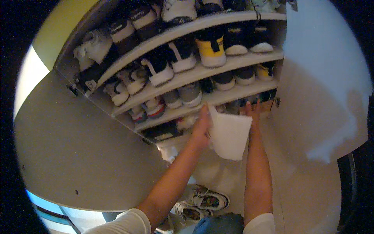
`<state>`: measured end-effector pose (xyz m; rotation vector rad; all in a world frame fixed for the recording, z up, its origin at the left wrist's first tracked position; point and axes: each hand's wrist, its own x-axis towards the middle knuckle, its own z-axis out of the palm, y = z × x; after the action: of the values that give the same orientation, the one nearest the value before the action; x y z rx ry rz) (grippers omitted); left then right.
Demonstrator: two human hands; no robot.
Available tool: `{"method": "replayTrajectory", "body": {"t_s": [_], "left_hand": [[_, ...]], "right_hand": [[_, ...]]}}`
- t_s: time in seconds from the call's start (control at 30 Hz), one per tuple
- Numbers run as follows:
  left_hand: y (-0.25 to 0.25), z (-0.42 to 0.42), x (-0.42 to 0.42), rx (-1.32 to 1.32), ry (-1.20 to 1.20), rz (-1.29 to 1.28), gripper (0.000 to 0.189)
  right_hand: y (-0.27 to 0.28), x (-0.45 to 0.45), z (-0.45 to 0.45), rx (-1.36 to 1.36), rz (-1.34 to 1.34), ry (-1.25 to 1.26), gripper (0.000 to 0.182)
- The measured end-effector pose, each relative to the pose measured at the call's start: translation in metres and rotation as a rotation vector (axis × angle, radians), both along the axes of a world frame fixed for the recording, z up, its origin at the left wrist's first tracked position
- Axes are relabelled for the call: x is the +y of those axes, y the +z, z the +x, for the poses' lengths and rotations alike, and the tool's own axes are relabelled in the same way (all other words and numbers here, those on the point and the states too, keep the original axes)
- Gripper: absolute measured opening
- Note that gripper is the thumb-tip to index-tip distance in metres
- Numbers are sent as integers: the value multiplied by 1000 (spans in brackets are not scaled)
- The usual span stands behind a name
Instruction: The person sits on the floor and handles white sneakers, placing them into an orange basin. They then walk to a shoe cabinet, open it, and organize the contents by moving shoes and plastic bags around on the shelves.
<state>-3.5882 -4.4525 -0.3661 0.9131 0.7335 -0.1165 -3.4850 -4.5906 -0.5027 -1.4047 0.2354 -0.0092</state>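
Observation:
My left hand [202,127] grips the left edge of a white, box-like object [230,136] in front of the lowest shelf. The object is tilted, with its pale flat face towards me and a rounded lower corner. My right hand [253,114] lies along the object's upper right edge, fingers pointing towards the bottom compartment. Part of that hand is hidden behind the object, so whether it grips is unclear. Just beyond the hands, grey shoes [190,95] and dark shoes with pale toes [224,80] stand on the low shelf [214,101].
Open cabinet doors flank the shelves, a grey-brown one [87,146] on the left and a pale one [318,87] on the right. A yellow and white shoe [211,49] stands higher up. Patterned lace-up shoes [209,199] are on the floor near my legs.

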Motion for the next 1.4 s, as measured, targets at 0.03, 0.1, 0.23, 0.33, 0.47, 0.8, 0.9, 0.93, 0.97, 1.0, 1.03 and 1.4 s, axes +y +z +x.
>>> {"method": "replayTrajectory", "body": {"t_s": [0.03, 0.1, 0.23, 0.33, 0.47, 0.8, 0.9, 0.93, 0.97, 1.0, 1.03, 1.4], "left_hand": [[23, -10, -6, -13, 34, -207, 52], [27, -29, -3, -75, 25, -391, 46], [5, -51, 10, -78, -13, -163, 34], [3, -54, -3, -59, -45, -78, 30], [15, -57, -29, -137, -198, 8, 30], [39, -77, -48, -153, -362, 124, 39], [51, -80, -52, -123, -404, 67, 39], [56, -80, -55, -123, -412, 31, 39], [55, -82, -56, -135, -422, 19, 38], [55, -84, -56, -146, -429, 12, 38], [45, -88, -52, -171, -437, 30, 37], [42, -101, -56, -198, -658, 137, 36]], "right_hand": [[7, -5, -10, 41, 51, 61, 72], [11, -22, -30, 128, 138, 167, 71], [21, -59, -83, 427, 977, 748, 66], [47, -82, -121, 366, 1022, 738, 55], [69, -98, -148, 139, 543, 463, 48], [146, -131, -173, -156, 451, 177, 37], [136, -139, -164, -409, -238, 148, 31], [132, -143, -162, -426, -318, 108, 28], [130, -146, -161, -441, -397, 68, 27], [136, -143, -162, -376, -316, -8, 26], [140, -142, -162, -312, -234, -82, 26], [111, -150, -166, 79, 450, -293, 36]]}}
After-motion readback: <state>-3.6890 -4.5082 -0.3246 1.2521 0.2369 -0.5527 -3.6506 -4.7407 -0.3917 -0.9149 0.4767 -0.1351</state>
